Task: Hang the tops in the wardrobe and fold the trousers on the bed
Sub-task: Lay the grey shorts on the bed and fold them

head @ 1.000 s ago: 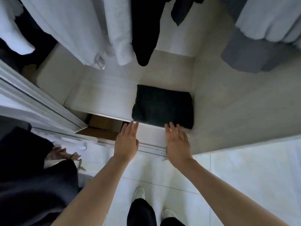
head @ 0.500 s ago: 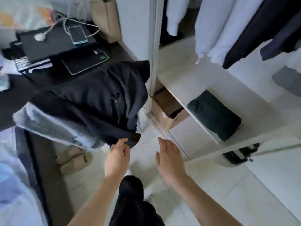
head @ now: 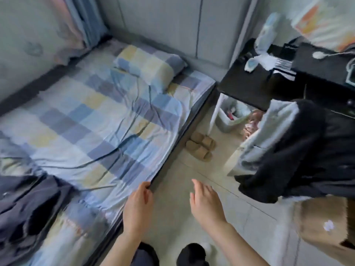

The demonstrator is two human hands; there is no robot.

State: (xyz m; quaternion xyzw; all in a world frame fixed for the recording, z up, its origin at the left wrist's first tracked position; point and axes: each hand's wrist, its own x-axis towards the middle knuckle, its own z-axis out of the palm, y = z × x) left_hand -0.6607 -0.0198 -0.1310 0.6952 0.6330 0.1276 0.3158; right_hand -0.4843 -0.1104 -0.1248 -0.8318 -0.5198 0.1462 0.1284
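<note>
The view has swung away from the wardrobe, where a second ago both hands reached toward a folded dark garment on the shelf, and now faces the bed [head: 99,120]. That turn suggests the shelf step is done and the person is going for the next piece of clothing.

Both hands are empty. The left hand [head: 138,204] hangs over the near edge of the bed with its fingers loosely curled, holding nothing. The right hand [head: 206,203] is out over the floor tiles, fingers relaxed and slightly spread.

A heap of dark garments [head: 26,210] lies on the near left of the bed, well left of the left hand. The picture is smeared by motion, so it may be trousers or tops; I cannot tell which. More clothes, a black top over a pale denim-like piece [head: 299,150], hang off a chair or desk edge on the right, near the right hand's side. A pillow [head: 149,62] sits at the far end of the bed, and a pair of slippers [head: 200,147] lies on the floor between bed and desk [head: 247,89].

Judging from this, sorting is partly done, with two piles left to handle.
</note>
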